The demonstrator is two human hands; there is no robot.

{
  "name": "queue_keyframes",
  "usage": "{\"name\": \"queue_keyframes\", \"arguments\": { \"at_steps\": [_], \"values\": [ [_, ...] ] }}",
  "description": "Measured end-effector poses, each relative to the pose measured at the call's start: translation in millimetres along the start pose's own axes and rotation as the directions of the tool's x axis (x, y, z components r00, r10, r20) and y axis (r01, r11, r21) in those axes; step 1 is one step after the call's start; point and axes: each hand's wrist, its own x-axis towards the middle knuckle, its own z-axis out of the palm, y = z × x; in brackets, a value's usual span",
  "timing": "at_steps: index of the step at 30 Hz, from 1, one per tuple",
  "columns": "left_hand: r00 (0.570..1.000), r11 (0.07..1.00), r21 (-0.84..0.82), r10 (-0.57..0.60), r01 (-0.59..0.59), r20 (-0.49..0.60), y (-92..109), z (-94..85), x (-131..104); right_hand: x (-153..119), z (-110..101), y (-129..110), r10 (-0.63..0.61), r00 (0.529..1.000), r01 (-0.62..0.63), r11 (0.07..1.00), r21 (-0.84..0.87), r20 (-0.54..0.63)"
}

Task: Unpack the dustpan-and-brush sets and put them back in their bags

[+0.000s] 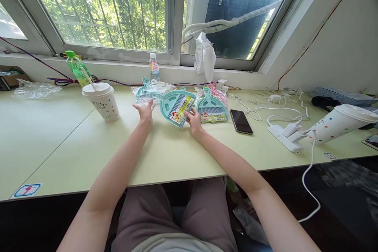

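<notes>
"What about the right hand [194, 121]?"
"Holds the blue-green dustpan [177, 106], tilted, by its right edge, between both hands."
"And the left hand [144, 112]?"
"Sits by the plastic wrap [162, 86], thumb out; can't tell if holding anything."
"And beside?"
"Another dustpan [207, 100], then a black phone [241, 121]."

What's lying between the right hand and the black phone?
In the head view, a teal dustpan set lies between the right hand and the black phone.
</notes>
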Motion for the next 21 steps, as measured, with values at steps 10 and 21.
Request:
{"name": "queue_keyframes", "arguments": {
  "at_steps": [10,21],
  "values": [
    [0.957,0.939,-0.248,-0.184,0.238,0.223,7,8.8,-11,1,-2,1,0.005,1.0,-0.005,1.0,-0.007,0.015],
    [0.937,0.941,-0.168,-0.25,0.295,0.243,12,7.3,-14,-3,1,-2,-0.009,1.0,0.009,1.0,-0.02,0.005]
  ]
}}
